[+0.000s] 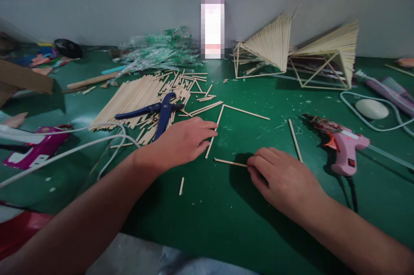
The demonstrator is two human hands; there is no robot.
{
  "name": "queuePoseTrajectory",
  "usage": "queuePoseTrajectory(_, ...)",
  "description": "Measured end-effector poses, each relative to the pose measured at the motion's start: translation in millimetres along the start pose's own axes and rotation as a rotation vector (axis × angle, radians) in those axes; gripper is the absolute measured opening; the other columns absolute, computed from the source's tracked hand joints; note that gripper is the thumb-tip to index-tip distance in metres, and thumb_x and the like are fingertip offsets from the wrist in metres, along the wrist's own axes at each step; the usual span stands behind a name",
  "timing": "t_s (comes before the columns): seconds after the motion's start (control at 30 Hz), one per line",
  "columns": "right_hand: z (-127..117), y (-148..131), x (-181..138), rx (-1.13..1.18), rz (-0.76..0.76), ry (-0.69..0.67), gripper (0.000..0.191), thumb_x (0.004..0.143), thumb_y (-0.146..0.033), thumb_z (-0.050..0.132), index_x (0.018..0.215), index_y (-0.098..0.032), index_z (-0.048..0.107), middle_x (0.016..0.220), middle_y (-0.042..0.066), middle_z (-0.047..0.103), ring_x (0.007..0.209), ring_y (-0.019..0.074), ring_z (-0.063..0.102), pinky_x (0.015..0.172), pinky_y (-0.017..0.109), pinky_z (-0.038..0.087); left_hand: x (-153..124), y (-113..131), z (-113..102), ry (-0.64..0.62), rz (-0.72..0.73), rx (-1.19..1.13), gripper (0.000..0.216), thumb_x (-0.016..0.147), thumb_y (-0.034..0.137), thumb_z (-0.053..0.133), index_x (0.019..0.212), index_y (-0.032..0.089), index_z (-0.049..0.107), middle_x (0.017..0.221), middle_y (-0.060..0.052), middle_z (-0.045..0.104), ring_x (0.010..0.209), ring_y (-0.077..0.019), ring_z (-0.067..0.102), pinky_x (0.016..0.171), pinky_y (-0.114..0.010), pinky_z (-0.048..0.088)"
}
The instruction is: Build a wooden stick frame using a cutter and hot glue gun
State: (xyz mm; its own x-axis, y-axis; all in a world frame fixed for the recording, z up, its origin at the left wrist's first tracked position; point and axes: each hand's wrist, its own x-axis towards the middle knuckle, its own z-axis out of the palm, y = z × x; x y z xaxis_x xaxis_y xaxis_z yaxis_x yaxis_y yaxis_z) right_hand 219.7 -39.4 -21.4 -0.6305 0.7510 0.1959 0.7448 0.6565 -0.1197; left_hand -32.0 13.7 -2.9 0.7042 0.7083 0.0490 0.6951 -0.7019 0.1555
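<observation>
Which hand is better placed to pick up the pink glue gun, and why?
Probably the right. The right hand lies nearer the glue gun, though it pinches a short stick; the left hand rests farther away, on the stick frame.

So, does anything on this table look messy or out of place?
Mostly clutter: loose sticks fanned out under the blue cutter, white specks on the green mat, and the pink glue gun lying on its side. Nothing looks broken.
</observation>
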Motion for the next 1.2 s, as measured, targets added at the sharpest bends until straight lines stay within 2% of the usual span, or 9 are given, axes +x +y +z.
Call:
queuePoseTrajectory(0.2, 0.6, -4.8, 5.5, -0.02, -0.048, -0.017, 0.01, 0.085, -0.017, 0.056, 0.081, -0.019, 0.066, 0.074, 0.002, 0.061, 0.068, 0.0195, 0.054, 0.062, 0.033, 0.034, 1.1, 0.9, 1.9, -0.007, 0.021, 0.028, 0.031, 0.091, 0.021, 0.045, 0.117, 0.02, 0.062, 0.129, -0.003, 0.06, 0.111, -0.0215, 0.057, 0.092, -0.036, 0.048)
queuePoseTrajectory(0.87, -0.4, -7.6, 10.0, 0.005, -0.026, -0.059, 0.015, 0.088, -0.018, 0.053, 0.084, -0.019, 0.067, 0.077, 0.003, 0.063, 0.071, 0.0195, 0.055, 0.064, 0.032, 0.033, -0.1, 0.2, 1.5, 0.002, 0.022, 0.037, 0.031, 0.09, 0.02, 0.046, 0.116, 0.019, 0.063, 0.129, -0.004, 0.06, 0.111, -0.022, 0.057, 0.092, -0.036, 0.048)
queuePoseTrajectory(1.2, 0.6, -7.0, 7.5, 0.028, -0.016, -0.022, 0.013, 0.089, -0.021, 0.054, 0.09, -0.018, 0.067, 0.081, 0.003, 0.065, 0.073, 0.0194, 0.058, 0.065, 0.033, 0.034, 1.0, 1.3, 0.0, -0.036, 0.015, 0.041, 0.032, 0.089, 0.02, 0.048, 0.118, 0.02, 0.062, 0.131, -0.003, 0.059, 0.112, -0.0225, 0.056, 0.093, -0.037, 0.048)
